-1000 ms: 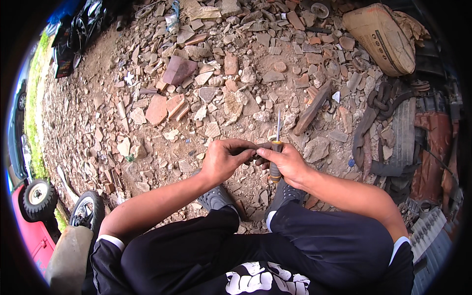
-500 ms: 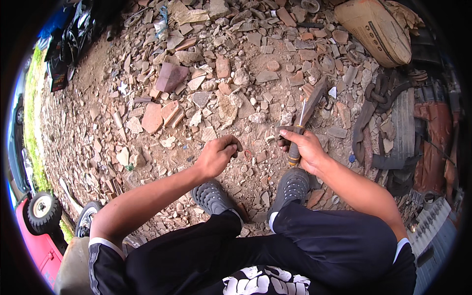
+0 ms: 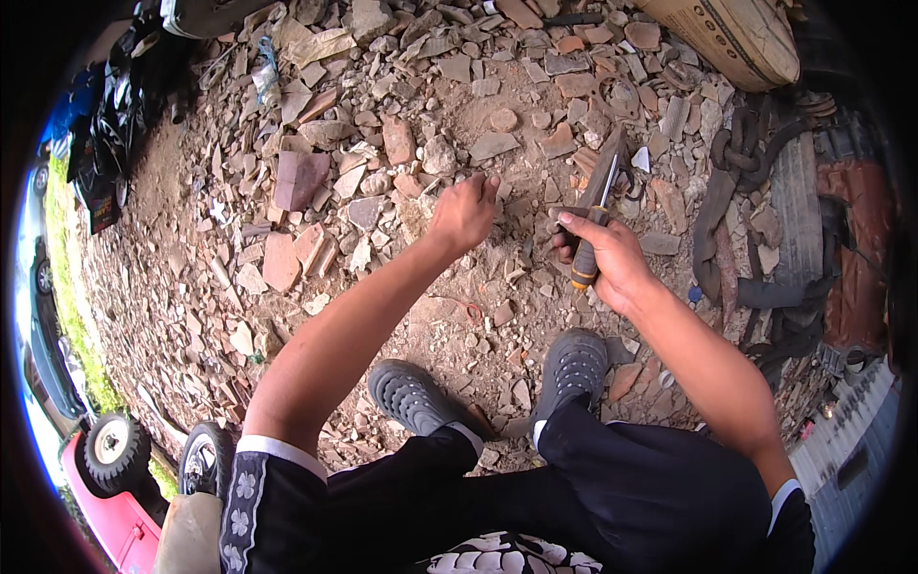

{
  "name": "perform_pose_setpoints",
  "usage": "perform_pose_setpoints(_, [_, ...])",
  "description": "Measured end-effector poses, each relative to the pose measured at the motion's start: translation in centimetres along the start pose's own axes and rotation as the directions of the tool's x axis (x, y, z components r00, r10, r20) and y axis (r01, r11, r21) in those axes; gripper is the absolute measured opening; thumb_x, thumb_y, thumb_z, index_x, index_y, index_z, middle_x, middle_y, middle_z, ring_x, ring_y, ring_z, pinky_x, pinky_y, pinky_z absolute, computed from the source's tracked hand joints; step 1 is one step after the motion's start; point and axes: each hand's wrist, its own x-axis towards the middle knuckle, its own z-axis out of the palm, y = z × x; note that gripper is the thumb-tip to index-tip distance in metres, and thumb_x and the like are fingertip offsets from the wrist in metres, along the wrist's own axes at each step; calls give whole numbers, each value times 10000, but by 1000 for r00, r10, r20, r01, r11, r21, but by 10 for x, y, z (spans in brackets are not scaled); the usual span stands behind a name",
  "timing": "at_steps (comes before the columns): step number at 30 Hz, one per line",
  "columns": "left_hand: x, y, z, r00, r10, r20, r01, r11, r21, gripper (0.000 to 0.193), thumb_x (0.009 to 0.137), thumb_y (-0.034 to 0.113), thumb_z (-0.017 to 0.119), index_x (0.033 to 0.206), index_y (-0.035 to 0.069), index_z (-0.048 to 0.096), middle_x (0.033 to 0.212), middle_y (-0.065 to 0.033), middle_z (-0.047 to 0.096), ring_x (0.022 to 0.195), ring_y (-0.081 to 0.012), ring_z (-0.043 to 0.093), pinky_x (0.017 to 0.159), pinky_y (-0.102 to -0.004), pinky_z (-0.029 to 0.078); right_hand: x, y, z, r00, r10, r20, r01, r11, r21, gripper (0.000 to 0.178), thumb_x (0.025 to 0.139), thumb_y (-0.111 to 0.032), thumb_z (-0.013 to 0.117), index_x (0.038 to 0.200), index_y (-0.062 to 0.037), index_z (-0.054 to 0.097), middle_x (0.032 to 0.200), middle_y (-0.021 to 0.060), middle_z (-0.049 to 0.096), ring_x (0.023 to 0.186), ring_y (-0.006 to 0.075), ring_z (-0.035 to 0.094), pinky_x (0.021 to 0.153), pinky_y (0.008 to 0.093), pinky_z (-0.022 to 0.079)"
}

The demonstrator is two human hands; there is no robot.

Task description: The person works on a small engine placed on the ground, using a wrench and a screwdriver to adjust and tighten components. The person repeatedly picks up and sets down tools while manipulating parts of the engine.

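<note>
My right hand [image 3: 612, 253] is wrapped round the dark, yellow-banded handle of a screwdriver [image 3: 580, 266], its bare metal shaft pointing up and away. Under that thumb sits a small dark flat piece [image 3: 571, 211], its kind unclear. Beside the shaft runs a brown tapered strip [image 3: 604, 167]; whether it is held or lies on the ground, I cannot tell. Farther left, my left hand [image 3: 464, 215] is closed with its fingers curled, above the rubble, and what it may hold is hidden. A thin red loop [image 3: 473, 313] lies on the dirt nearer my shoes.
Broken tile and stones [image 3: 282, 260] cover the ground. To the right lie a heavy dark chain [image 3: 741, 143] and a brown-red covered bundle [image 3: 856, 239]. A brown paper sack [image 3: 732, 38] lies at the far right, black plastic bags [image 3: 120, 134] at the far left. A wheel [image 3: 117, 450] stands lower left.
My left hand has moved forward and right, away from the red loop. My right hand has shifted slightly forward with the screwdriver, whose shaft now shows right of the brown strip. The view has turned.
</note>
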Motion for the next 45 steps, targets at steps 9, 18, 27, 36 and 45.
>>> perform_pose_setpoints(9, [28, -12, 10, 920, 376, -110, -288, 839, 462, 310, 930, 280, 721, 1169, 85, 689, 1037, -138, 680, 915, -337, 721, 764, -456, 595, -3, -7, -17, 997, 37, -74, -37, 999, 1, 262, 957, -176, 753, 1130, 13, 698, 967, 61, 697, 819, 127, 654, 687, 251, 515])
perform_pose_setpoints(18, [22, -20, -35, 833, 335, -440, -145, 900, 411, 200, 959, 232, 677, 1101, 98, 720, 982, -112, 725, 788, -332, 739, 693, -455, 606, 1, -9, -24, 996, 26, -88, -27, 1000, -10, 249, 960, -176, 746, 1126, 6, 710, 974, 55, 717, 825, 125, 668, 713, 274, 517])
perform_pose_setpoints(27, [6, -29, -8, 859, 501, -106, -377, 759, 530, 374, 864, 302, 794, 1174, 117, 695, 974, -102, 704, 882, -263, 691, 665, -412, 590, 1, -4, -19, 997, 32, -69, -35, 999, -34, 268, 955, -181, 752, 1139, 7, 705, 970, 46, 698, 818, 122, 648, 700, 269, 514])
perform_pose_setpoints(36, [20, -28, -40, 862, 298, -409, -108, 898, 427, 392, 837, 268, 798, 1188, 152, 666, 875, -128, 752, 791, -320, 747, 664, -432, 576, -5, -3, -26, 995, 39, -92, -43, 998, -37, 286, 956, -171, 750, 1157, 22, 688, 963, 54, 686, 836, 121, 646, 694, 260, 519])
perform_pose_setpoints(45, [7, -33, -38, 774, 375, -511, -156, 894, 420, 441, 885, 345, 787, 1284, 202, 666, 861, -95, 718, 771, -258, 720, 640, -407, 556, -7, -4, -21, 994, 64, -90, -68, 997, -38, 265, 951, -172, 758, 1133, 7, 684, 958, 55, 686, 815, 123, 649, 675, 259, 524])
